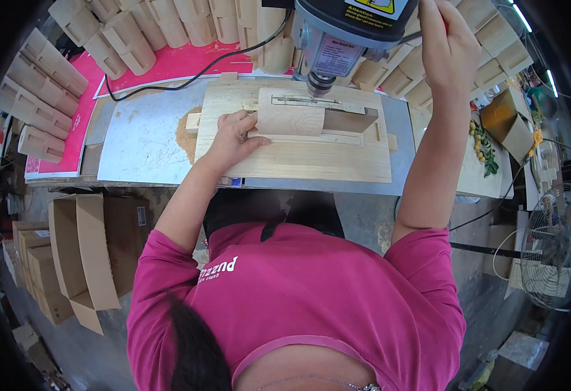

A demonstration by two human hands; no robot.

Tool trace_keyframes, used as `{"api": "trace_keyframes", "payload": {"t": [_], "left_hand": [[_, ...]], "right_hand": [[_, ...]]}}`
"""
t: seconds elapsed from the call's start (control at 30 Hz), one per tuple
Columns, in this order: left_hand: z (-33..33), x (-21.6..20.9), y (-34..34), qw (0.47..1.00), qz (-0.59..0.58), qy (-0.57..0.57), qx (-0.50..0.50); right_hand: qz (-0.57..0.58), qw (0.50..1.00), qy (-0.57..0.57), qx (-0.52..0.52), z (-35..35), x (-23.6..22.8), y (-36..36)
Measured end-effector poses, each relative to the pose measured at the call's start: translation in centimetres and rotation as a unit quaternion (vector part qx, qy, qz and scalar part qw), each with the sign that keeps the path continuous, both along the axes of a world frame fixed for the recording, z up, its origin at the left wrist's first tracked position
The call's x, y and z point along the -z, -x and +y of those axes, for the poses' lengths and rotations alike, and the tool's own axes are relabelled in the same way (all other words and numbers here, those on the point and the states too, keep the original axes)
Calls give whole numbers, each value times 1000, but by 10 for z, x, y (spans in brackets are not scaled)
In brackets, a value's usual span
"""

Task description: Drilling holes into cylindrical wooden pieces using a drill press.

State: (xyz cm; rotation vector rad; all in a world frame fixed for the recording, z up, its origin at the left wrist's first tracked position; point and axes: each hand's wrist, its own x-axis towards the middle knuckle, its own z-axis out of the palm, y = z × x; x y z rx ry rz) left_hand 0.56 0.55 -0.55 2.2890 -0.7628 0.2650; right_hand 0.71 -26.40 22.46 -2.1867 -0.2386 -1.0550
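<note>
A pale, round-topped wooden block lies in a flat wooden jig board on the bench. My left hand grips the block's left end, thumb on the near side and fingers on the far side. Above the block's far side hangs a bench drill press, its chuck pointing down. Whether the bit touches wood cannot be made out. At the top right my right hand is raised beside the drill head, fingers closed around its feed handle; the frame edge cuts off part of the grip.
Stacked wooden cylinders line the back and left of the bench, on a pink sheet. A black cable curves across it. Sawdust lies left of the jig. Cardboard boxes stand below left; a fan stands right.
</note>
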Motion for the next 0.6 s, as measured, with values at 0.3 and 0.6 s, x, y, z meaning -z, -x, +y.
{"api": "trace_keyframes", "payload": {"t": [0.3,0.6], "left_hand": [[-1,-5,3,1000,4,-13,-11],[-2,-5,2,1000,-3,-23,-18]], "right_hand": [[-41,998,3,-54,7,72,60],[-91,991,-27,-93,6,155,35]]}}
